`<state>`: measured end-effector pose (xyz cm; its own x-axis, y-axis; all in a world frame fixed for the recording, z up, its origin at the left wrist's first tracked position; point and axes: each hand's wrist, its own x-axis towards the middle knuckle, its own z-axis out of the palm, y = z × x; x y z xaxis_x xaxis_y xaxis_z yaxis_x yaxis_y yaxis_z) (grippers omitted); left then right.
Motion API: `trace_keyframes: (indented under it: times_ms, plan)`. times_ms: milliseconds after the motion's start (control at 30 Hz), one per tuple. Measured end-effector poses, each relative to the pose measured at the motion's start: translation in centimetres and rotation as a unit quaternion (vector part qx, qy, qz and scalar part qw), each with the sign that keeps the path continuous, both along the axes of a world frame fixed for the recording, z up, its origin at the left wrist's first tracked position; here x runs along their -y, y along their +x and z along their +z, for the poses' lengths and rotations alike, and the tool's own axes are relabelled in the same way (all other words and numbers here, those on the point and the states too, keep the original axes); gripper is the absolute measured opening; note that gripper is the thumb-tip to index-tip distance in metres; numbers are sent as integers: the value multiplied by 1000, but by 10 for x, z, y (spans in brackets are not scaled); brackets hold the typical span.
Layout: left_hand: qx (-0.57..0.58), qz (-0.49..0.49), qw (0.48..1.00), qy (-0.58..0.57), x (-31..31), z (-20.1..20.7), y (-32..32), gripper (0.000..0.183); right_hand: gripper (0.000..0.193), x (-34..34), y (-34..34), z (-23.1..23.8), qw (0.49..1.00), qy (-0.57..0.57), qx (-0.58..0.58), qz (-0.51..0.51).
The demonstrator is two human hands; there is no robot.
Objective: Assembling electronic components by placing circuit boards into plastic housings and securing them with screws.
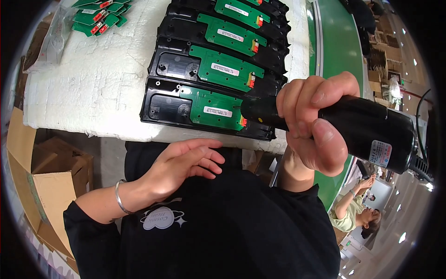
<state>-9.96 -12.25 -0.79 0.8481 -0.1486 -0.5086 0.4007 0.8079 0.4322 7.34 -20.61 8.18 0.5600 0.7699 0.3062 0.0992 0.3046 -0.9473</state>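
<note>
**Right hand on the driver, tip at the nearest board**

Right hand (316, 125) is clenched around our black electric screwdriver (357, 128) — fingers wrapped over the barrel, thumb pressed along the underside. We have the tool lying almost level, its cable end out to the right and its dark nose pointing left, right at the edge of the nearest green circuit board (211, 108). Whether the tip actually touches the board, we cannot tell.

That board sits in the nearest black plastic housing (162, 109), at the front edge of the white foam pad (93, 88). Behind it, more housings with green boards (227, 69) run away from us in an overlapping row.

Our left hand (183, 162) holds nothing — fingers loose and slightly curled, hovering just below the foam's edge, a metal bracelet (119, 197) on the wrist. Up at the far left corner lies a pile of small green boards (100, 16). Cardboard boxes (51, 176) stand down to our left, and a green conveyor belt (339, 42) runs along the right.
</note>
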Motion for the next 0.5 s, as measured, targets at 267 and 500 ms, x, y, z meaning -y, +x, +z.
trace_keyframes:
  times_ms: [267,500]
  plan:
    - [11,24,999,38,-6,15,6,30,26,10,15,6,991,81,-8,102]
    - [-6,96,995,4,0,11,30,16,25,36,16,42,977,108,15,184]
